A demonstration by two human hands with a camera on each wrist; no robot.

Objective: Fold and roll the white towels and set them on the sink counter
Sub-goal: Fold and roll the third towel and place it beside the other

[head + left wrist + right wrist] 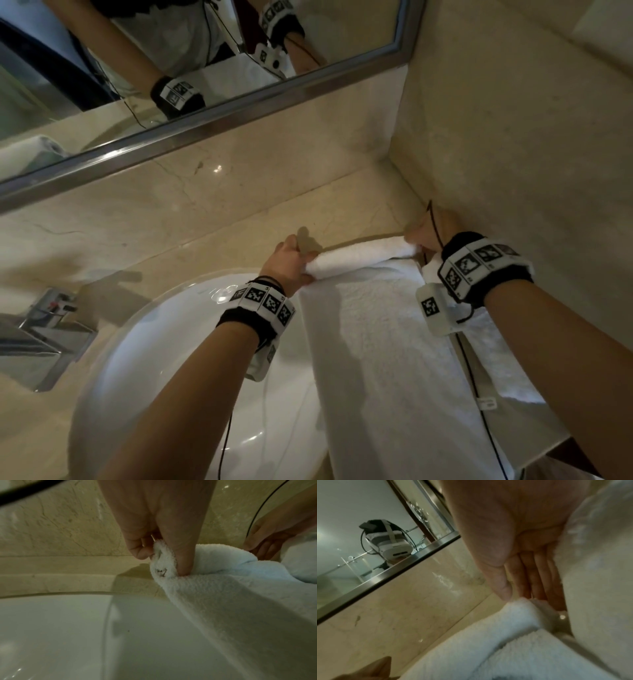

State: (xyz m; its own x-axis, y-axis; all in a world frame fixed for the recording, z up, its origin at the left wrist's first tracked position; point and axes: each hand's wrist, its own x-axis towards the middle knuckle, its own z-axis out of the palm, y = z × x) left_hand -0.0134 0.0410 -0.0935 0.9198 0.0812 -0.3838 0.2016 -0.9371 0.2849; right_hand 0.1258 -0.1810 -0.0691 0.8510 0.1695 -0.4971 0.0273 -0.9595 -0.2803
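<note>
A long white towel (387,342) lies flat on the sink counter (191,236), just to the right of the round white sink (164,359). Its far end is rolled up into a small roll, close to the back wall. The near end reaches the front edge of the counter. From the head view, the left hand (291,263) is on the left end of the roll and the right hand (433,233) is on the right end, near the corner where the two walls meet. Both wrists wear black bands with black and white squares. The head view does not show the fingers well. The left wrist view does: the left hand (154,524) pinches the end of the roll, with the thumb pushed into the cloth and the fingers curled on the other side. That view also shows a bit of the right hand (274,534) far off at the other end. In the right wrist view the right hand (513,540) has its fingers (529,577) straight and close together, with the thumb tip touching the top of the roll, so it presses more than it grabs. Only this view shows a headset in the mirror (351,540). The head view alone shows the shiny tap (44,329) left of the sink.
</note>
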